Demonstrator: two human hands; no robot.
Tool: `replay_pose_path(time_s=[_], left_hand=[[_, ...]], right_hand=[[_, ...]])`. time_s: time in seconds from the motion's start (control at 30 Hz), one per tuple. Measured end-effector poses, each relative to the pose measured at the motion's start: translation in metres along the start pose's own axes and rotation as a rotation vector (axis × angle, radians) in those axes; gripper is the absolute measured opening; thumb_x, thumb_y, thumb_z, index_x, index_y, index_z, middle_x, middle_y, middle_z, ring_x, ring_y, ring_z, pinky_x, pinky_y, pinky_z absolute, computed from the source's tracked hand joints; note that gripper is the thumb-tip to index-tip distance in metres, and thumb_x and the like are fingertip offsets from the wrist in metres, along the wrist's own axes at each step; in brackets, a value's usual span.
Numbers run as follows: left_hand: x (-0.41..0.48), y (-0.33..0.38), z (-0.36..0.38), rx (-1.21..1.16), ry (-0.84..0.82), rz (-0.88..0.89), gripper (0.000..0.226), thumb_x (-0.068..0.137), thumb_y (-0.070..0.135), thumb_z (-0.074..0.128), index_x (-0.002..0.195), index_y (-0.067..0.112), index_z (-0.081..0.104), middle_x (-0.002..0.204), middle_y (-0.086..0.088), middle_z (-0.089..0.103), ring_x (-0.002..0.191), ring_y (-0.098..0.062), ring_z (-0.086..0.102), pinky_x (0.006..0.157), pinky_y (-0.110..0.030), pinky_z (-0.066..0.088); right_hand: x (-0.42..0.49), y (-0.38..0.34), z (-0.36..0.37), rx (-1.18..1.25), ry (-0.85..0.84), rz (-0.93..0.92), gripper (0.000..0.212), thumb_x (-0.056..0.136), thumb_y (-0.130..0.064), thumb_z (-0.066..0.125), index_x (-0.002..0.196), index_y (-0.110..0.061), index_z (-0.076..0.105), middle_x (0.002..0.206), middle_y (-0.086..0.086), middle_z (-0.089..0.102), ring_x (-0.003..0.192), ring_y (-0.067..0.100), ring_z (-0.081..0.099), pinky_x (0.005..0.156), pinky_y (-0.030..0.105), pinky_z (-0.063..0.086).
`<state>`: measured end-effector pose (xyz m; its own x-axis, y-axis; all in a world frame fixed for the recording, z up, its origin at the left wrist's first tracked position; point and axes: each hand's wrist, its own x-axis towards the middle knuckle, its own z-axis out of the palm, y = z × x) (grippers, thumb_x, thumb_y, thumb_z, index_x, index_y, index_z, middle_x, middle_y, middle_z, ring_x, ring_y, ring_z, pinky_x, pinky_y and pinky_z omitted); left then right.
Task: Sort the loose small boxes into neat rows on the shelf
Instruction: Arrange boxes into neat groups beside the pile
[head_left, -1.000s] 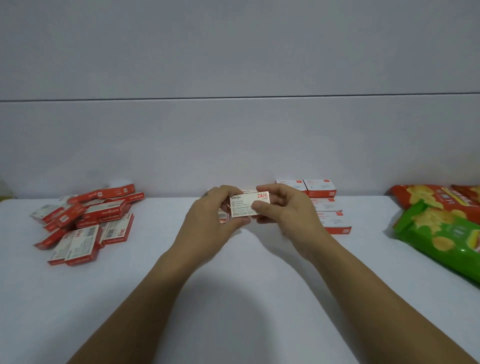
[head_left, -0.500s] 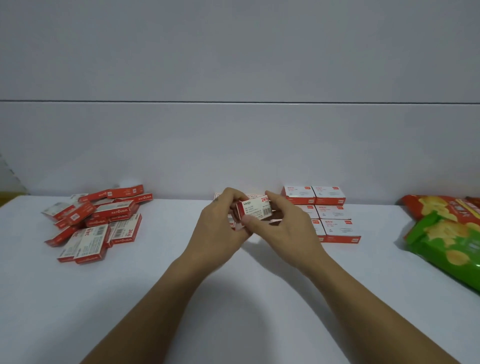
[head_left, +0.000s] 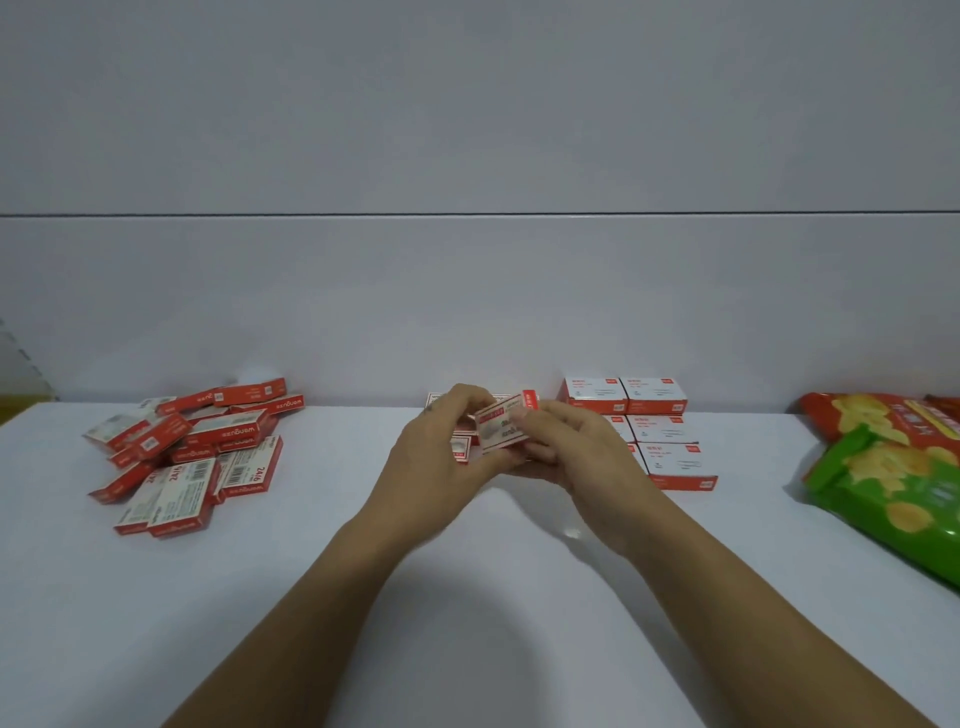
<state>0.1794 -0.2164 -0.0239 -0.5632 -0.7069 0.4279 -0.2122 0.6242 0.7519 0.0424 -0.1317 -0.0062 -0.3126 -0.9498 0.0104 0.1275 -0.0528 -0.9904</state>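
Both hands hold one small red-and-white box (head_left: 501, 428) above the middle of the white shelf (head_left: 467, 597), tilted. My left hand (head_left: 441, 457) grips its left end and my right hand (head_left: 576, 452) grips its right side. Behind the hands, a few placed boxes (head_left: 461, 447) show partly near the wall. A loose heap of several red-and-white boxes (head_left: 192, 447) lies at the left. A neat block of larger white-and-red boxes (head_left: 660, 431) stands in rows at the right of my hands.
Green (head_left: 893, 493) and orange (head_left: 872, 410) snack bags lie at the shelf's right end. The white back wall (head_left: 467, 312) runs close behind the boxes. A yellowish object (head_left: 21, 405) shows at the far left edge.
The held box has been turned between my fingers, from showing its label face to tilted with a different face up. The hands stay at the same spot near the wall.
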Motion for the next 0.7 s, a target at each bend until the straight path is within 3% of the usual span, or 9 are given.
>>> replay_pose_path(time_s=[0.13, 0.37, 0.57, 0.7], left_hand=[[0.000, 0.005, 0.000, -0.153, -0.023, -0.110, 0.039, 0.074, 0.020, 0.082, 0.099, 0.032, 0.053, 0.094, 0.016, 0.071, 0.082, -0.004, 0.068, 0.070, -0.017, 0.053], [-0.001, 0.010, 0.000, -0.224, -0.013, -0.137, 0.039, 0.076, 0.013, 0.080, 0.099, 0.032, 0.055, 0.094, 0.015, 0.072, 0.084, -0.006, 0.068, 0.071, -0.019, 0.055], [0.000, 0.008, 0.000, -0.316, -0.036, -0.149, 0.038, 0.079, 0.008, 0.076, 0.102, 0.032, 0.058, 0.097, 0.005, 0.072, 0.091, -0.014, 0.068, 0.080, -0.035, 0.057], [0.000, 0.011, 0.002, -0.591, -0.053, -0.220, 0.039, 0.085, 0.000, 0.067, 0.115, 0.023, 0.059, 0.104, -0.006, 0.071, 0.094, -0.026, 0.070, 0.080, -0.045, 0.058]], right_hand=[[0.004, -0.003, -0.011, -0.063, 0.181, -0.031, 0.016, 0.090, -0.005, 0.062, 0.104, -0.004, 0.069, 0.092, 0.009, 0.076, 0.085, 0.024, 0.072, 0.072, 0.029, 0.059], [0.004, -0.004, -0.013, -0.042, 0.195, -0.071, 0.024, 0.089, -0.002, 0.062, 0.108, -0.013, 0.069, 0.094, 0.011, 0.075, 0.080, 0.019, 0.072, 0.069, 0.028, 0.058], [0.006, -0.005, -0.015, -0.098, 0.237, -0.106, 0.009, 0.087, -0.004, 0.065, 0.093, -0.008, 0.070, 0.084, 0.007, 0.075, 0.074, 0.015, 0.070, 0.065, 0.027, 0.057], [0.006, -0.007, -0.018, -0.143, 0.216, -0.113, 0.002, 0.085, -0.005, 0.068, 0.085, -0.005, 0.066, 0.077, 0.007, 0.074, 0.070, 0.016, 0.069, 0.069, 0.033, 0.057]])
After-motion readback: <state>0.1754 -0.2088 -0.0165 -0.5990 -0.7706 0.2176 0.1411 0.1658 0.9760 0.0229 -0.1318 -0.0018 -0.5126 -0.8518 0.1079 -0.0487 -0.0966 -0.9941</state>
